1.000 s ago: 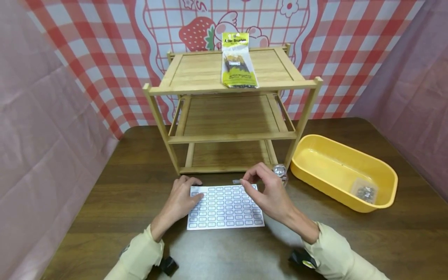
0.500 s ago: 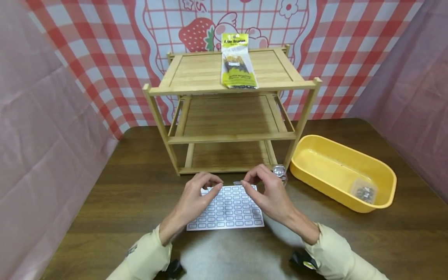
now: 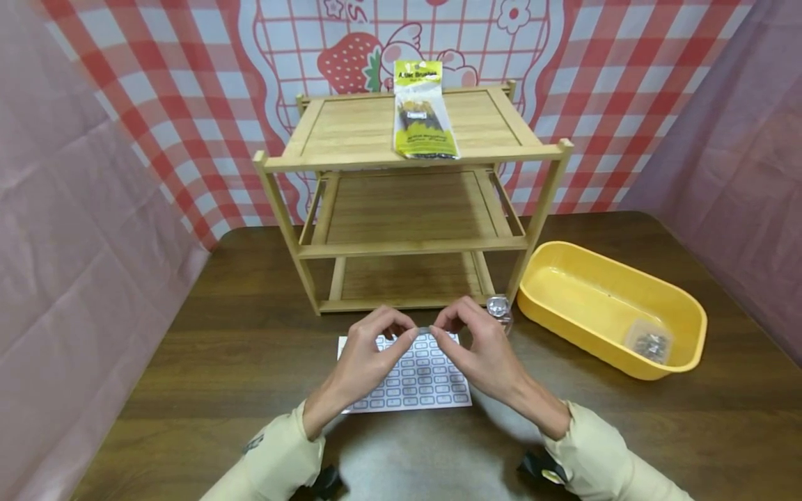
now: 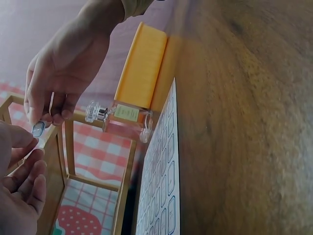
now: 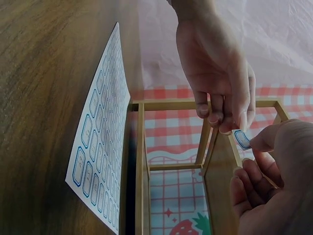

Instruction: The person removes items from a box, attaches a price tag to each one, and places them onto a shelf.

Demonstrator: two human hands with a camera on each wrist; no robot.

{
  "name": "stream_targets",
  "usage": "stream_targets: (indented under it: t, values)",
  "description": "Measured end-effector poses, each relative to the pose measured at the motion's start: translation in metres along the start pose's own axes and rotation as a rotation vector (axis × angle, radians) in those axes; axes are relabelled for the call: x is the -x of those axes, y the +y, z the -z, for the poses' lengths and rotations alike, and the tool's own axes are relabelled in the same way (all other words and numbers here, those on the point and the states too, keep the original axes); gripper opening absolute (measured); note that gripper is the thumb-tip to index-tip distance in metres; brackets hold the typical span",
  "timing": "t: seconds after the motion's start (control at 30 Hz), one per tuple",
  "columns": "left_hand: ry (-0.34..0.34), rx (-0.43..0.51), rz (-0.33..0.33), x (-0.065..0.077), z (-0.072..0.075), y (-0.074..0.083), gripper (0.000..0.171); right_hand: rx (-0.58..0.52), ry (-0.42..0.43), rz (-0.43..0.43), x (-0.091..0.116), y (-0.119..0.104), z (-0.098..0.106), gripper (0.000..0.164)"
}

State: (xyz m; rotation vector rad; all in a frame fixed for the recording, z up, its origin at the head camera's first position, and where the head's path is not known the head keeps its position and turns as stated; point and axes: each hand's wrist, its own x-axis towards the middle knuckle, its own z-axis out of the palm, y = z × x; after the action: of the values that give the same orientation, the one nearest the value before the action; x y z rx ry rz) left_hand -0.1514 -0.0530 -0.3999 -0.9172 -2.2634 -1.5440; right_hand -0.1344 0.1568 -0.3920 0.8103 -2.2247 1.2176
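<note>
A small white label sticker (image 3: 424, 330) with a dark blue border is stretched between both hands, above the far edge of a sticker sheet. My left hand (image 3: 370, 351) pinches one end with thumb and forefinger. The other end is pinched by my right hand (image 3: 485, 351). In the right wrist view the bordered face of the label (image 5: 241, 139) shows between the fingertips. Below lies the white sticker sheet (image 3: 432, 383), printed with rows of bordered labels and partly covered by the left hand. A glass perfume bottle (image 4: 126, 115) stands just beyond my right hand.
A three-tier wooden shelf (image 3: 413, 247) stands behind the hands. On its top tier lies a yellow packet of artist brushes (image 3: 426, 118) bearing a small white label. To the right, a yellow tub (image 3: 583, 306) holds a clear packet of small metallic pieces (image 3: 650, 344).
My left hand has left the sheet's upper left corner, moved right and taken hold of the label's free end. The right hand has stayed nearly still, pinching the label throughout.
</note>
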Motion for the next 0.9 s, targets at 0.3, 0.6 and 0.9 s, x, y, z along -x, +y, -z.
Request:
stream_targets:
  t: [0.3, 0.6, 0.9]
  values:
    - [-0.001, -0.006, -0.036, -0.005, -0.006, -0.001, 0.006, 0.037, 0.021, 0.014, 0.002, 0.003, 0.003, 0.024]
    - [-0.057, -0.04, -0.049, -0.009, -0.016, -0.003, 0.005, 0.077, 0.031, 0.056, 0.012, 0.014, 0.009, 0.007]
    - [-0.087, -0.046, -0.098, -0.018, -0.032, -0.005, 0.003, 0.158, 0.07, 0.118, 0.017, 0.022, 0.021, 0.022]
